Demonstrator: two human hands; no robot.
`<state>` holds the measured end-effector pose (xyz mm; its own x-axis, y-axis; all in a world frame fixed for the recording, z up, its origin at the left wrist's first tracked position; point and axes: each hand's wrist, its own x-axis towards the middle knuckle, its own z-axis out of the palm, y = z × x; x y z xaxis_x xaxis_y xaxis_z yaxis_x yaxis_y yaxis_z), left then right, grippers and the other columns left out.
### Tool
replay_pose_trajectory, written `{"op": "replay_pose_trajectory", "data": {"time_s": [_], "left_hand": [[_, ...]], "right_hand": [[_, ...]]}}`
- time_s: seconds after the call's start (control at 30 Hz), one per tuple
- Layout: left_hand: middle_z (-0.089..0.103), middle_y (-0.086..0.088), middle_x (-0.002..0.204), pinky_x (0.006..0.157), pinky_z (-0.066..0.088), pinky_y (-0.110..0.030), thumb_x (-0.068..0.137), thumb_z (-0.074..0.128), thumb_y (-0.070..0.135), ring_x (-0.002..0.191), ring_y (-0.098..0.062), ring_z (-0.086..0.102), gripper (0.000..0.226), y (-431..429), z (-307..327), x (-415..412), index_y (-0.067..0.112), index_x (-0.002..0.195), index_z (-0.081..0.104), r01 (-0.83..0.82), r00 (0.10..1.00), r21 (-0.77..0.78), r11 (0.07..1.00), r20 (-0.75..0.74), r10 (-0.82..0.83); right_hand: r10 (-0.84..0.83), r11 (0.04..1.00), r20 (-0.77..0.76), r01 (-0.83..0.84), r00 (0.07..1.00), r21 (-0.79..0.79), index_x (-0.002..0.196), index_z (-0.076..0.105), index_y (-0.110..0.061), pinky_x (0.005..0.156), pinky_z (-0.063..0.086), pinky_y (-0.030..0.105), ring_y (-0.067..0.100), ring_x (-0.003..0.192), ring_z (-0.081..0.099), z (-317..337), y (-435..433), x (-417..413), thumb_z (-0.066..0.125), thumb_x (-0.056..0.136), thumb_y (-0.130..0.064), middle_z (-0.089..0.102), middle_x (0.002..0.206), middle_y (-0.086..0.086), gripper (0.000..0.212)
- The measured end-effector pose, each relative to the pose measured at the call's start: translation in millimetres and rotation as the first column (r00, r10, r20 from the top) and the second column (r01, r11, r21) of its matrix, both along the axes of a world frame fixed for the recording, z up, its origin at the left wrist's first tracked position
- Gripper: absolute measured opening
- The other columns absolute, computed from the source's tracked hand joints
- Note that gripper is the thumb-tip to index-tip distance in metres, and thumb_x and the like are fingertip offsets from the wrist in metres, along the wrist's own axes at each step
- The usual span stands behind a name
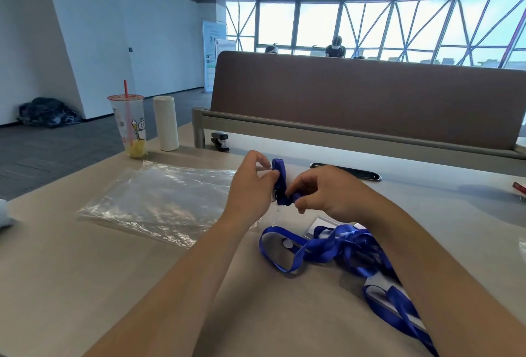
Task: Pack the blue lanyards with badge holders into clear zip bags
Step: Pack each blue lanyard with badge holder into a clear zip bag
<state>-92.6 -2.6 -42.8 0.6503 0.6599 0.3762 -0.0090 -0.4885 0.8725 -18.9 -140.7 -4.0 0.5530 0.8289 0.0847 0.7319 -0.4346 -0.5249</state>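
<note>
While both hands, left hand (250,186) and right hand (324,194), pinch one folded lanyard (280,183), the zip bag (159,200) looks unfilled; more lanyards (350,248) wait.

Bare desk (85,285) open near left, flat zip bag (159,203) mid-left, cup (129,126), white canister (165,122) and stapler (219,142) at far edge, partition (355,95) walling the back, lanyard tangle (350,245) crowding near right.

An open office is indicated by a desk (85,285) with a divider panel (367,100), a stapler (220,142), and wide windows (370,29).
</note>
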Motion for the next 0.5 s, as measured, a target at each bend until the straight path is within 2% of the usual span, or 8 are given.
{"op": "replay_pose_trajectory", "data": {"time_s": [0.17, 0.3, 0.37, 0.43, 0.5], "left_hand": [[0.053, 0.002, 0.105, 0.047, 0.041, -0.005, 0.099, 0.054, 0.019, 0.07, -0.007, 0.052, 0.017, -2.3, 2.5, -1.8, 0.017, 0.113, 0.045, 0.028, 0.994, 0.022, 0.999, -0.104, -0.026], [0.05, -0.001, 0.108, 0.044, 0.045, -0.004, 0.098, 0.056, 0.015, 0.066, -0.007, 0.054, 0.025, -6.1, 6.6, -4.7, 0.015, 0.119, 0.042, 0.146, 0.973, -0.056, 0.988, -0.175, -0.153], [0.053, -0.004, 0.109, 0.047, 0.051, -0.011, 0.096, 0.058, 0.01, 0.068, -0.011, 0.061, 0.031, -6.0, 8.8, -6.3, 0.018, 0.12, 0.039, 0.224, 0.951, -0.11, 0.968, -0.193, -0.242], [0.059, -0.008, 0.105, 0.05, 0.054, -0.016, 0.094, 0.059, 0.004, 0.068, -0.014, 0.066, 0.038, -6.5, 11.2, -8.7, 0.02, 0.12, 0.036, 0.303, 0.92, -0.153, 0.941, -0.21, -0.33], [0.059, -0.003, 0.094, 0.051, 0.053, -0.014, 0.092, 0.06, 0.002, 0.067, -0.013, 0.065, 0.041, -6.6, 12.1, -12.0, 0.021, 0.12, 0.036, 0.352, 0.891, -0.122, 0.928, -0.261, -0.372]], "right_hand": [[-0.032, 0.998, 0.079, 0.027, 0.996, 0.063, 0.097, 0.069, -0.026, 0.072, 0.051, 0.019, 0.005, 0.074, 0.067, 1.7, 1.4, -0.8, 0.066, 0.091, -0.012, 0.072, 0.08, -0.01, 0.016], [-0.083, 0.994, 0.204, 0.066, 0.975, 0.089, 0.094, 0.063, -0.023, 0.071, 0.049, 0.018, 0.006, 0.075, 0.064, -2.9, 3.2, 0.5, 0.065, 0.092, -0.014, 0.068, 0.087, -0.006, 0.01], [-0.099, 0.994, 0.26, 0.082, 0.96, 0.074, 0.093, 0.062, -0.024, 0.071, 0.046, 0.02, 0.01, 0.078, 0.062, -4.9, 3.3, 1.9, 0.065, 0.093, -0.017, 0.066, 0.089, -0.005, 0.008], [-0.112, 0.994, 0.338, 0.099, 0.934, 0.055, 0.095, 0.063, -0.024, 0.074, 0.045, 0.023, 0.013, 0.085, 0.058, -7.4, 4.3, 3.8, 0.064, 0.093, -0.02, 0.063, 0.098, -0.004, 0.004], [-0.103, 0.995, 0.415, 0.097, 0.904, 0.036, 0.098, 0.066, -0.023, 0.085, 0.047, 0.027, 0.015, 0.096, 0.053, -10.5, 5.4, 5.6, 0.065, 0.092, -0.023, 0.056, 0.111, -0.006, 0.005]]}}
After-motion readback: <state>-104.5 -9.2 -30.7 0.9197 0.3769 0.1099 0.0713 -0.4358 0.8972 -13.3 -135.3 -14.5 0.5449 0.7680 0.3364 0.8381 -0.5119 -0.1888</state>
